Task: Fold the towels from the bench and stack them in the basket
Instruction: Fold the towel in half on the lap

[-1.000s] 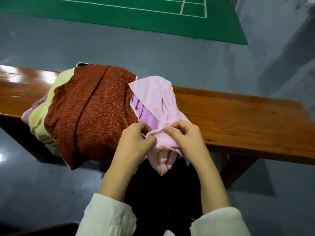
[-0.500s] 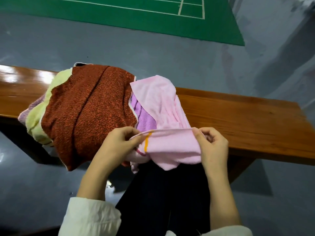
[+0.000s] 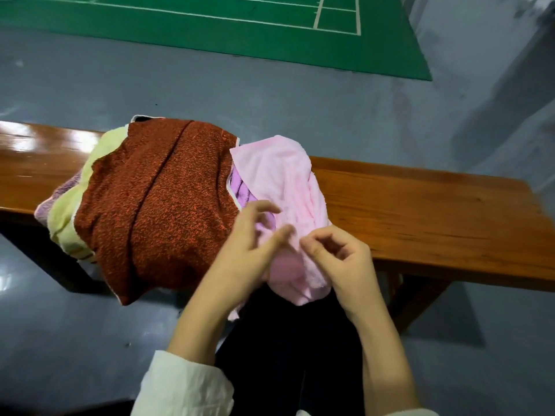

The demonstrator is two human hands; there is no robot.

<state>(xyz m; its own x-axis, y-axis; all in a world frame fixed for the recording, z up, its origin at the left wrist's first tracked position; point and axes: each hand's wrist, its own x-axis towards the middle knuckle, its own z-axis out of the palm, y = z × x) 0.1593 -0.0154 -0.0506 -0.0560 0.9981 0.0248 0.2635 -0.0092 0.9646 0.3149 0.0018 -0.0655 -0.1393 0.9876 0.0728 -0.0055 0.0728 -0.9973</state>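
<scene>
Pink towel (image 3: 279, 175): lies bunched at the near edge of the bench (image 3: 420, 211) and hangs over the front. Touches the red-brown towel (image 3: 156, 205) on its left side. Sits directly under and between both hands; lower corner dangles beneath the left wrist.

Left hand (image 3: 249, 259): rests against the left part of the pink towel. Fingers straight and spread, motion-blurred; no grip visible.

Right hand (image 3: 342, 262): sits just beside the left hand, on the right part of the towel. Fingers curled, index tip touching the cloth. Cannot tell whether pinching a fold or holding nothing.

Rest of pile: red-brown towel drapes over a yellow-green towel (image 3: 66, 217); purple cloth (image 3: 240, 187) peeks out between red-brown and pink. Green court mat (image 3: 210, 34) on the floor beyond the bench.
</scene>
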